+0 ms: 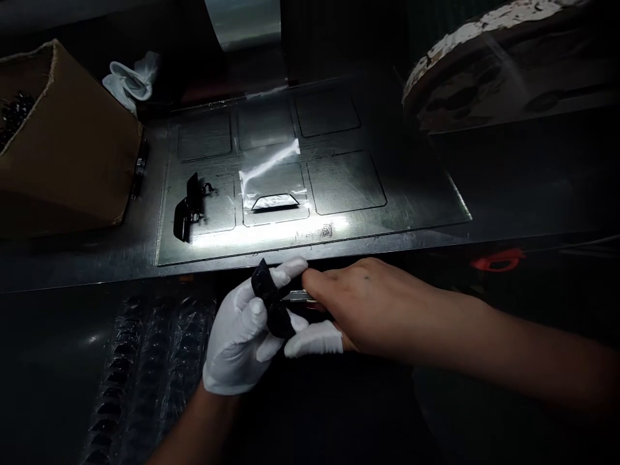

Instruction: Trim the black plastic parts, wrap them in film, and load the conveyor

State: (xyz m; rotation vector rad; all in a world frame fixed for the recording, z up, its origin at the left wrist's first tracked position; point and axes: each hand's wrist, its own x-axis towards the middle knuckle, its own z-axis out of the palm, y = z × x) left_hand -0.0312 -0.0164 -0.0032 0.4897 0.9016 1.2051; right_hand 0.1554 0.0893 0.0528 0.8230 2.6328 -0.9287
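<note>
A brown, open-topped cardboard box (pixel 82 148) is set on the left of the dark metal tabletop (pixel 72 263). A crumpled whitish cloth (pixel 126 84) is seen near its far corner. A large rounded object with a ragged pale rim (pixel 465 40) is partly shown at upper right, and a red loop (pixel 498 260) below it.

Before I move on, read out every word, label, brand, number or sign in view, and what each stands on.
No text can be read.
Dark marks near the front edge of the clear sheet: possibly writing, too small and blurred to read.
Cardboard box: no lettering visible on the side in view.
</note>
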